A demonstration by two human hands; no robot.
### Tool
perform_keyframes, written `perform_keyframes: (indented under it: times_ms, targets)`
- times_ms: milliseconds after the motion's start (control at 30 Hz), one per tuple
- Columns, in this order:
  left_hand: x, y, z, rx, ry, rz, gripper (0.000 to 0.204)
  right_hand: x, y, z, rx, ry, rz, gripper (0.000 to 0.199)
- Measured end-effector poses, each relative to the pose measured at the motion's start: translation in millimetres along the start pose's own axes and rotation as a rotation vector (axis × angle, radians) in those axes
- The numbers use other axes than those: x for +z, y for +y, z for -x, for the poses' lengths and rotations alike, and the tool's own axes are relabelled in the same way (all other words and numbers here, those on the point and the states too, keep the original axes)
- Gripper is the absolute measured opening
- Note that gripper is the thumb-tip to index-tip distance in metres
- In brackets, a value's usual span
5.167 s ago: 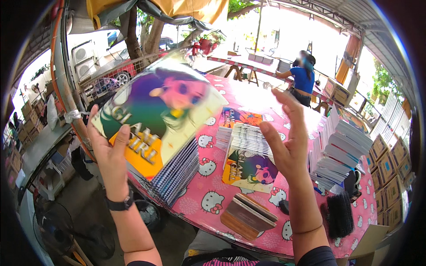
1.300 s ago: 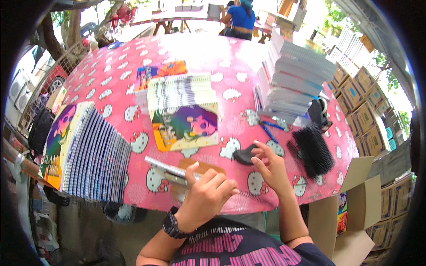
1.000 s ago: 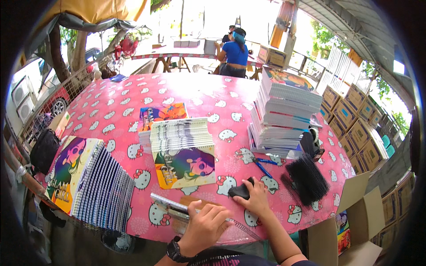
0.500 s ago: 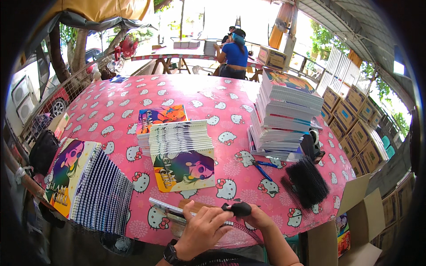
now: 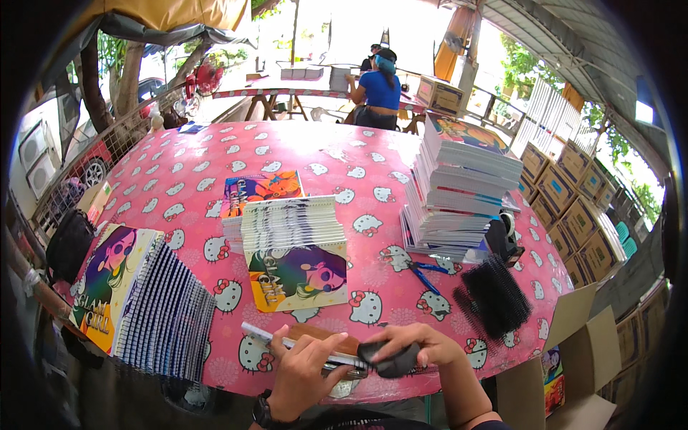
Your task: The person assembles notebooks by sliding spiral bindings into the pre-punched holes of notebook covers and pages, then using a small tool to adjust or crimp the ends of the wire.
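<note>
Near the table's front edge my left hand [image 5: 304, 373] grips a notebook [image 5: 256, 330], seen edge-on, with thumb and fingers along its bound side. Partly behind that hand lies a brown wooden block [image 5: 315, 334]. My right hand [image 5: 416, 347] is closed over a rounded black tool [image 5: 393, 360], pressed against the notebook's right end; its exact kind is unclear. Beyond my hands is a stack of spiral notebooks [image 5: 301, 276] with a colourful cover. A pair of blue-handled pliers [image 5: 428, 279] and a bundle of black spiral coils [image 5: 494, 297] lie to the right.
A fanned notebook stack [image 5: 168, 308] fills the left edge; a tall stack [image 5: 462, 193] stands at right beside a black tape dispenser [image 5: 504, 240]. An open carton [image 5: 527, 387] sits at lower right. Beyond, a person in blue [image 5: 380, 89] works at another table.
My right hand has turned over the black tool and shifted slightly, its fingers now on top of it. The loose coil below it no longer shows. My left hand has drawn slightly left.
</note>
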State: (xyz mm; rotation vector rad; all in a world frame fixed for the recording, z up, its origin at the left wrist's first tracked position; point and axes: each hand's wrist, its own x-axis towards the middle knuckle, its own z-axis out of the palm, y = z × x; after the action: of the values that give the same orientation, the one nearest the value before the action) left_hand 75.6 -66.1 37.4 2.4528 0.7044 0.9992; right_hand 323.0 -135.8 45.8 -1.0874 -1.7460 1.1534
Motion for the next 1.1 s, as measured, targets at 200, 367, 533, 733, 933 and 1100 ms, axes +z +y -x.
perform_keyframes:
  times_ms: [200,367,533,733,933,1100]
  targets:
    - [-1,0,0,-0.022,-0.016,0.024,0.059,1,-2,-2,-0.092,-0.009,-0.134,0.039]
    - [-6,-8,4,-0.017,0.040,-0.007,0.061,3,7,-18,0.099,0.055,0.303,0.049]
    - [-11,-16,6,-0.053,0.060,-0.024,0.060,7,-4,-29,0.085,0.017,0.088,0.052]
    - [-12,-20,12,-0.051,0.039,-0.021,0.062,19,-6,-32,-0.096,-0.073,-0.135,0.048]
    - [-27,-39,7,-0.203,0.492,0.137,0.068,8,1,-42,-0.068,-0.046,0.006,0.046]
    - [-11,-86,30,-0.409,0.456,1.044,0.051,13,9,-48,0.033,0.076,0.297,0.046]
